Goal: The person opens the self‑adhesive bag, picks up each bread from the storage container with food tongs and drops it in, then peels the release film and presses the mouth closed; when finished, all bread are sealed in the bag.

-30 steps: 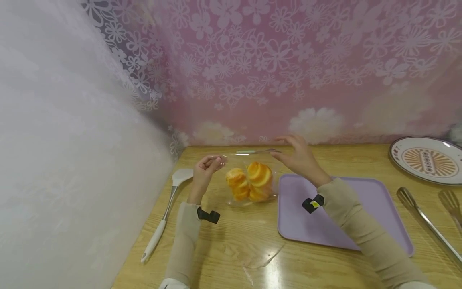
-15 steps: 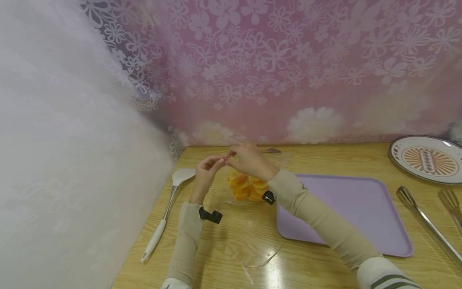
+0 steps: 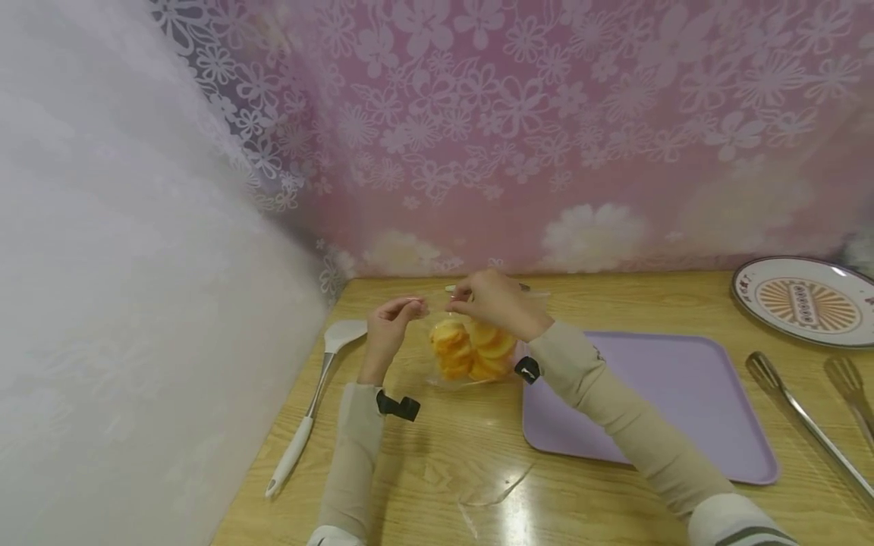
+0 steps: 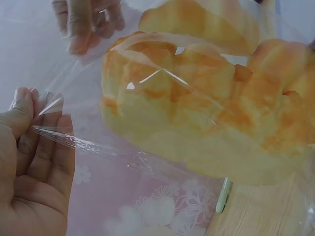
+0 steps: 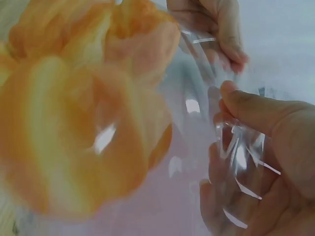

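Note:
A clear plastic bag with golden bread rolls inside hangs between my two hands. My left hand pinches the bag's upper left corner between thumb and fingers. Close to it along the top edge, my right hand pinches the film with thumb and fingertips. In the right wrist view the film bunches and shines in the right hand, and the rolls look large and blurred beside it. The right hand hides part of the bread and the bag's top in the head view.
A purple tray lies to the right, under the right forearm. Left of the bag lies a white-handled spatula. Metal tongs and a patterned plate are at the far right. A pale-handled utensil lies behind the bag.
My right hand has moved left from the bag's right corner to beside my left hand, then slid slightly right along the top edge. My left hand stays at its corner.

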### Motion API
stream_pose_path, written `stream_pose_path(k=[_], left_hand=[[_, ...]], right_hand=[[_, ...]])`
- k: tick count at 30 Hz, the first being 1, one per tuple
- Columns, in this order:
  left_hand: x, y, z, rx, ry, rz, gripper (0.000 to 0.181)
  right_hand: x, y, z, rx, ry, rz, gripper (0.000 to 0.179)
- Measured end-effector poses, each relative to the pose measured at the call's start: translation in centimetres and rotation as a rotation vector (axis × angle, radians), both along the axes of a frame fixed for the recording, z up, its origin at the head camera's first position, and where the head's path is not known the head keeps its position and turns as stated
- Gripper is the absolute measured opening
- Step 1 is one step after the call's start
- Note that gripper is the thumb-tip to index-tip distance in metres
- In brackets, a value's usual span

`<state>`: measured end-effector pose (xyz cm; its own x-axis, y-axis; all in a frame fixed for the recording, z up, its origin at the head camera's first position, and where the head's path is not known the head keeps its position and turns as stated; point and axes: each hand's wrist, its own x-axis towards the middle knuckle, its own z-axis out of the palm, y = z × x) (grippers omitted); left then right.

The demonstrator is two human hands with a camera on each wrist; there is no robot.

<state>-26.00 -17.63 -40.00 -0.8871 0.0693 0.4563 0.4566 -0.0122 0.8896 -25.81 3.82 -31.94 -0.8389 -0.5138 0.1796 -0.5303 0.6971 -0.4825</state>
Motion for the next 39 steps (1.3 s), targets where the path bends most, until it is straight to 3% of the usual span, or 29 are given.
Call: stream_pose_path(k=[8,12,17,23,27,32,36,39], left_hand=[[-0.1,-0.3,-0.2,0.000,0.024,0.048,0.023],[-0.1,-0.3,-0.1,-0.044,0.016,0.047,0.027],[-0.4,-0.1,0.0,-0.050,0.001,0.058,0.030],[-0.5,0.0,0.0,-0.060,-0.007,0.073,0.026],[-0.5,0.0,-0.1,-0.051,0.003,0.074,0.027],[-0.5,0.0,-0.6,0.040,-0.001,0.103,0.022],[-0.3,-0.1,-1.8,0.095,-0.021,0.047,0.026],[-0.2,-0.1,-2.3,0.130,-0.015,0.025,0.027]], right_hand=[[-0.6,4.9,-1.4,-0.065,0.021,-0.024,0.018],[-0.8,6.9,-2.0,-0.098,0.021,0.003,0.014],[-0.9,8.6,-2.5,-0.156,-0.034,0.003,0.008],[-0.9,9.9,-3.2,-0.183,0.001,0.007,0.011],[-0.8,10.5,-3.5,-0.230,-0.029,-0.020,0.016],[-0.6,10.9,-4.2,-0.283,-0.026,-0.087,0.017],[-0.7,11.1,-5.3,-0.337,-0.036,-0.128,0.020],[-0.7,11.0,-6.1,-0.420,-0.096,-0.122,0.022]])
